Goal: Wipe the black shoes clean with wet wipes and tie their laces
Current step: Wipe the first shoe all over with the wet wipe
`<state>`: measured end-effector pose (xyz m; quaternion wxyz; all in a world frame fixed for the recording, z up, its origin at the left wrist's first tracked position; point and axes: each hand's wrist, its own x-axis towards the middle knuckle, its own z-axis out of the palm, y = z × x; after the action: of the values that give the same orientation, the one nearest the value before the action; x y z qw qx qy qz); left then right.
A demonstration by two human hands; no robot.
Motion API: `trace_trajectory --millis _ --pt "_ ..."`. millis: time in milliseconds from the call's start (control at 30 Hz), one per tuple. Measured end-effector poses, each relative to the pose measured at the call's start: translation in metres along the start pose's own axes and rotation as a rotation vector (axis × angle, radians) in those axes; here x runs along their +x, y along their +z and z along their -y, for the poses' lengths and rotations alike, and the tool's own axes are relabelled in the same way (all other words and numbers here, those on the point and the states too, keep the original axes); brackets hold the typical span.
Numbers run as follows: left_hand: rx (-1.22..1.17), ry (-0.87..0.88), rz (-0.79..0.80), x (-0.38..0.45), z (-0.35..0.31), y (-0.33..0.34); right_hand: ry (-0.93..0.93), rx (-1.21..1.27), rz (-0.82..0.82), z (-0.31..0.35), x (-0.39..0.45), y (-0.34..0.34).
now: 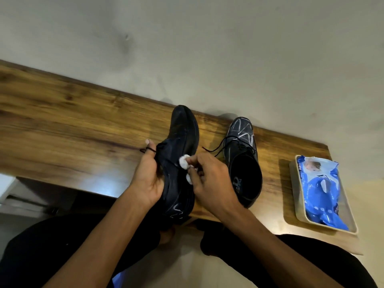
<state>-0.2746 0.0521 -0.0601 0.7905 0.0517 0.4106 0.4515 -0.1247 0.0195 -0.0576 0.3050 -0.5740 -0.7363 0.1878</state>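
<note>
My left hand (pixel 148 173) grips a black shoe (pixel 182 134) turned on its side over the front edge of the wooden table (pixel 72 121); its heel still shows white streaks. My right hand (pixel 209 177) pinches a bunched white wet wipe (pixel 184 161) and presses it against the shoe's side near the laces. A lace end loops over my left thumb. The second black shoe (pixel 244 154) stands upright on the table to the right, streaked with white marks, its laces loose and untied.
A cream tray (pixel 294 196) at the table's right end holds a blue pack of wet wipes (pixel 320 188). A pale wall runs behind the table. My dark-trousered legs fill the bottom of the view.
</note>
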Motion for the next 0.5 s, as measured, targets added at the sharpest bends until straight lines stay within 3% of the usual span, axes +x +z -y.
trace_trajectory --millis 100,167,267,400,500 --pt "0.054 0.046 -0.014 -0.001 0.001 0.005 0.066 -0.074 0.129 -0.007 0.005 -0.021" --pt "0.075 0.063 -0.019 0.000 0.002 0.006 0.091 -0.070 0.071 -0.003 0.015 -0.035" --pt "0.085 0.083 0.002 -0.001 0.005 0.009 0.000 -0.009 -0.030 0.014 0.029 -0.041" --pt "0.105 0.104 0.041 -0.002 0.007 0.011 -0.155 -0.137 0.071 0.036 0.029 -0.015" --pt "0.107 0.119 0.046 -0.001 0.006 0.013 -0.216 -0.220 0.056 0.037 0.022 0.000"
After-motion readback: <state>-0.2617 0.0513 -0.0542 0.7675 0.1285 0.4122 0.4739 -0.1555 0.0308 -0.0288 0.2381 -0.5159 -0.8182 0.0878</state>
